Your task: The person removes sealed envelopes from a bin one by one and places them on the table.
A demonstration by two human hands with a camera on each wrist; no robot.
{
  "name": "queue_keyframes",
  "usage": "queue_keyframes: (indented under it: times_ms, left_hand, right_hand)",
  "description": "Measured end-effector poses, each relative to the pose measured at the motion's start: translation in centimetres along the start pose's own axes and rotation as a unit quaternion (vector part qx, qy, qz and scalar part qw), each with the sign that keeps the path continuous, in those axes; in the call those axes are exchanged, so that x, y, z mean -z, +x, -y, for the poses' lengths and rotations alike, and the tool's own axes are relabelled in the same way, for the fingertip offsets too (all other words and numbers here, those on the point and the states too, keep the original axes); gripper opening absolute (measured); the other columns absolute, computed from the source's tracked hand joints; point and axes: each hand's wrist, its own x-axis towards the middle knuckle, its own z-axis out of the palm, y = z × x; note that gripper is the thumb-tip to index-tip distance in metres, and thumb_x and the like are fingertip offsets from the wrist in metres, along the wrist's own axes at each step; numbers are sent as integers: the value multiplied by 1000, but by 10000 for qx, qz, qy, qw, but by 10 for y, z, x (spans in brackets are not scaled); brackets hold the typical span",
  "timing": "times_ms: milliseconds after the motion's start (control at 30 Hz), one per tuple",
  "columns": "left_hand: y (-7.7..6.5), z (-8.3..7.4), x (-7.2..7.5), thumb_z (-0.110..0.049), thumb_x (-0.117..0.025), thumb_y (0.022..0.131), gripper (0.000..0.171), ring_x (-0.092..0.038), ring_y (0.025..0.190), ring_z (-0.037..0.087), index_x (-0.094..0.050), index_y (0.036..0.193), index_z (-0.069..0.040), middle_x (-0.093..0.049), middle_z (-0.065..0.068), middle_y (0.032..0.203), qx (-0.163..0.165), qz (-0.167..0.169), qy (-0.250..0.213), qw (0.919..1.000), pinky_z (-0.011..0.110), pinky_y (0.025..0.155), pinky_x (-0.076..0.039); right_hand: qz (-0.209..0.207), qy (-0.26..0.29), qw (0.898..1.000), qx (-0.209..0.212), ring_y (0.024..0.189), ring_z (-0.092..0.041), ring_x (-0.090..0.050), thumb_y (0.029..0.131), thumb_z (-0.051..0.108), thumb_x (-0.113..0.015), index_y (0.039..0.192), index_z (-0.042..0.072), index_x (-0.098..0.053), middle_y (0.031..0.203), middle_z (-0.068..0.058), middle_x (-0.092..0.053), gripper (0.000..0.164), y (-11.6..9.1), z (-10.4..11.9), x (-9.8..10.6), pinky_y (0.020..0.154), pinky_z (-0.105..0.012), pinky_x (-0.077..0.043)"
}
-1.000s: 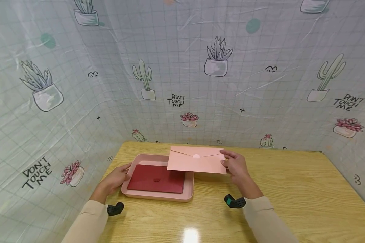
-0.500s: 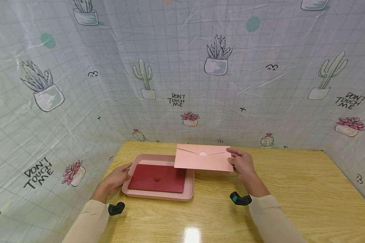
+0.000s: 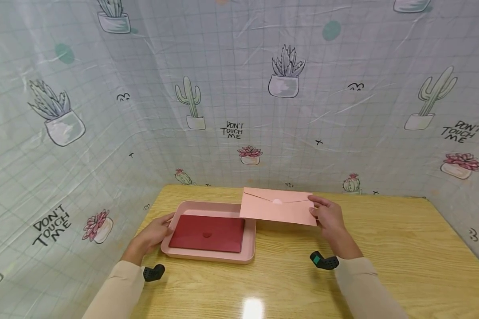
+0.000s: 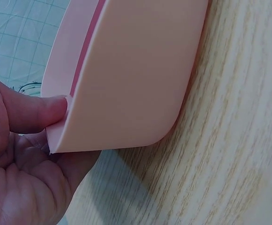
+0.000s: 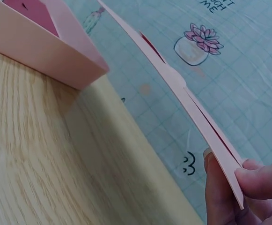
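Observation:
A pink tray (image 3: pixel 207 258) sits on the table, and a dark red envelope (image 3: pixel 206 232) lies flat inside it. My left hand (image 3: pixel 153 232) grips the tray's left wall; in the left wrist view the thumb (image 4: pixel 37 112) is over the rim and the other fingers are beneath. A light pink envelope (image 3: pixel 278 207) with a round seal hangs in the air, its left end just over the tray's back right corner. Its right end is pinched between the thumb and fingers of my right hand (image 3: pixel 330 218). The right wrist view shows this envelope (image 5: pixel 173 89) edge-on, above the table.
The wooden table (image 3: pixel 403 248) stretches to the right and toward the front. A patterned curtain (image 3: pixel 323 141) with cactus drawings stands along the table's back and left side. Black wrist devices (image 3: pixel 324 260) sit at both sleeves.
My right hand has carried the light pink envelope to the right, off most of the tray, so more of the red envelope shows. My left hand and the tray have stayed in place.

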Motion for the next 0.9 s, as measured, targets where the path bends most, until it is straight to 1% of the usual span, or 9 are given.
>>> queue_keyframes:
  times_ms: [133,300,500,600,800,900]
  left_hand:
    - [1,2,0,3,-38,104,68,-42,147,52,-11,167,-2,-27,35,166,27,-6,19,10000,59,113,-47]
    - [1,5,0,3,-38,105,68,-44,146,51,-12,167,-2,-28,35,165,29,-20,17,10000,59,113,-47]
    - [1,6,0,2,-37,105,68,-43,147,51,-11,167,-2,-28,34,166,-7,35,6,10000,59,114,-46]
    - [2,6,0,3,-37,105,68,-42,148,51,-11,167,-3,-27,34,166,-23,25,15,10000,59,115,-46]
    - [2,5,0,3,-38,104,68,-43,147,51,-11,167,-3,-28,34,166,-38,35,18,10000,59,114,-46]
    - [2,6,0,2,-38,105,68,-41,148,51,-11,167,-3,-27,34,167,-15,35,6,10000,59,115,-46]
  right_hand:
    - [-48,42,9999,-99,87,-7,-62,103,0,-54,149,9,-58,154,-18,-52,47,1,-2,6,69,-17,-55]
    - [-88,-4,9999,-112,85,-7,-62,104,1,-55,149,9,-58,150,-18,-54,46,4,-4,15,68,-18,-55]
    - [-159,-25,9998,-105,83,-4,-61,103,2,-56,149,9,-58,144,-14,-56,46,9,-4,27,67,-18,-54]
    - [-210,-68,9997,-116,84,-4,-61,104,3,-55,149,9,-58,146,-13,-55,46,10,-4,31,68,-18,-54]
    - [-246,-89,9993,-269,90,-5,-60,105,5,-53,150,13,-57,155,-13,-49,46,14,-4,42,71,-15,-54]
    - [-281,-61,9991,-302,89,-5,-60,105,5,-53,150,13,-57,156,-14,-49,46,16,-5,45,70,-16,-55]
